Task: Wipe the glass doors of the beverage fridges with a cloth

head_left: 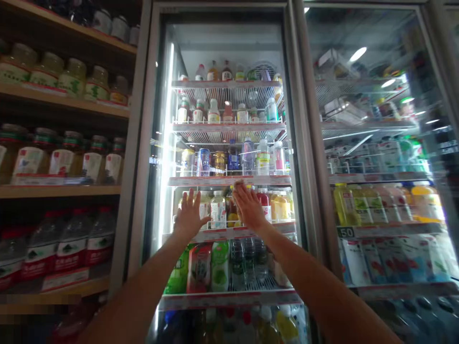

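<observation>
I am holding my left hand point(188, 220), fingers point(191, 197) spread, and my right hand point(250, 206), leaning leftward, before a lit cooler point(300, 134); bottles point(218, 208) are standing on its shelves point(201, 181).

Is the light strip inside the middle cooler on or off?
On: the light strip glows bright white along the left inner side of the cooler.

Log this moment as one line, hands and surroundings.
left hand: raised, spread, nothing visibly held | right hand: raised, nothing visibly held | ahead: drinks cooler, bottles | contact: unclear

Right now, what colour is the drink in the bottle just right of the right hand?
Red; the bottle shows best in the head view.
</observation>
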